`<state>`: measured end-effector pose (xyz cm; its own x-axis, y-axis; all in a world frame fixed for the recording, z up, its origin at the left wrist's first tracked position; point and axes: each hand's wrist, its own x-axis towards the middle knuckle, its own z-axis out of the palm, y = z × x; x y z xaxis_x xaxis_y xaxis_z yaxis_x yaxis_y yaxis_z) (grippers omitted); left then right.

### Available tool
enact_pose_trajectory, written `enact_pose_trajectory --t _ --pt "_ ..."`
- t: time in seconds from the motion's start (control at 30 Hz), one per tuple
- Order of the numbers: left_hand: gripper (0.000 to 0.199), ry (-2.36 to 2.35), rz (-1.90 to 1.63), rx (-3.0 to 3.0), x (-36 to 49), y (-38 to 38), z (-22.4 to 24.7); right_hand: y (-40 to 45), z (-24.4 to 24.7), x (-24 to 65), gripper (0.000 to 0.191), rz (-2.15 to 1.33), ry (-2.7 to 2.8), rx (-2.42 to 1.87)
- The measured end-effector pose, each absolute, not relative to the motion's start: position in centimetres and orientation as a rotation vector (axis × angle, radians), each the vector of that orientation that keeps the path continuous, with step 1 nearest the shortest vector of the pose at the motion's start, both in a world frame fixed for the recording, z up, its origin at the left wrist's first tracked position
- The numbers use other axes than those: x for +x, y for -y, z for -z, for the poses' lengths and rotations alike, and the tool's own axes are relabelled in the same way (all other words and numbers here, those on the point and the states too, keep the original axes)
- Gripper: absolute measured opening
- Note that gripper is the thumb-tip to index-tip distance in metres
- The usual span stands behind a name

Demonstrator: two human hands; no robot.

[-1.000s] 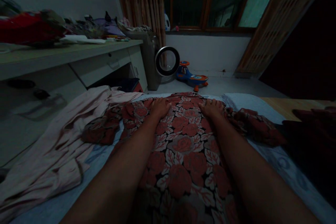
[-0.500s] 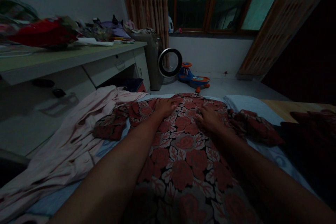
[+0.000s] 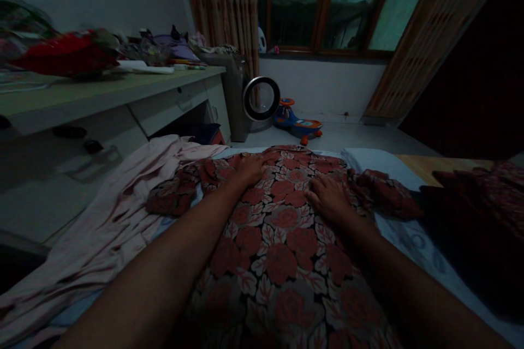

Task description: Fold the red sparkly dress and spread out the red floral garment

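A red, grey and black floral garment [image 3: 282, 218] lies spread over the pale blue bed cover [image 3: 409, 245], its sleeves out to both sides. My left hand [image 3: 250, 168] rests on its upper left part, palm down, fingers extended. On the upper right part, my right hand [image 3: 327, 194] lies flat with its fingers somewhat apart. Neither hand grips anything. A pale pink cloth [image 3: 118, 218] lies crumpled to the left of the garment.
Dark clothes [image 3: 470, 229] lie on the right. On the left is a desk [image 3: 164, 84] with a red bag [image 3: 65, 54]. Beyond the bed are a washing machine with an open round door [image 3: 262, 99] and a blue and orange ride-on toy [image 3: 297, 122].
My right hand has moved slightly down the garment toward me. My left hand stays near the same spot. The view has shifted slightly to the right.
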<state>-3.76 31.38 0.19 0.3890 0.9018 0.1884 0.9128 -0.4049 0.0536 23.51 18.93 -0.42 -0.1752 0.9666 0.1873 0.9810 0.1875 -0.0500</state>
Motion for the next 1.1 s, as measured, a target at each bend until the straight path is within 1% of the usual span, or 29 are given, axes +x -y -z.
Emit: enact_pose_trajectory --t 0.07,0.13,0.27,0.4,0.53,0.6,0.7,0.77,0.93,1.1 --pt "0.048 1.72 0.221 -2.58 -4.2 -30.7 -0.3 -18.5 0.6 23.3 0.039 0.053 2.312 -1.858" --pt "0.05 1.813 0.176 -2.525 -4.8 -30.2 -0.6 -18.2 0.6 23.5 0.039 0.049 2.27 -1.921" --pt "0.048 1.835 0.197 -2.501 -5.4 -29.2 -1.4 -16.9 -0.4 23.8 0.035 0.074 2.143 -2.083" --pt "0.043 1.781 0.198 -2.627 -5.2 -28.2 -1.6 -13.9 -1.9 21.3 0.029 -0.026 2.209 -1.864" --pt "0.041 1.774 0.271 -2.634 -4.9 -28.2 -1.8 -11.9 -3.4 16.7 0.027 -0.268 2.369 -1.566" --pt "0.042 1.766 0.315 -2.63 -4.8 -28.7 -2.0 -11.9 -4.0 14.1 0.032 -0.292 2.396 -1.467" --pt "0.044 1.76 0.332 -2.635 -4.8 -30.0 -2.1 -12.9 -3.9 10.8 0.05 -0.299 2.411 -1.416" --pt "0.046 1.77 0.311 -2.639 -5.1 -30.9 -1.9 -13.5 -3.1 9.2 0.054 -0.286 2.444 -1.38" --pt "0.047 1.783 0.222 -2.675 -6.5 -32.9 -1.6 -12.5 -0.8 8.0 0.054 -0.31 2.522 -1.342" --pt "0.045 1.792 0.17 -2.7 -7.0 -34.3 -1.8 -9.7 -0.8 8.6 0.055 -0.349 2.584 -1.191"
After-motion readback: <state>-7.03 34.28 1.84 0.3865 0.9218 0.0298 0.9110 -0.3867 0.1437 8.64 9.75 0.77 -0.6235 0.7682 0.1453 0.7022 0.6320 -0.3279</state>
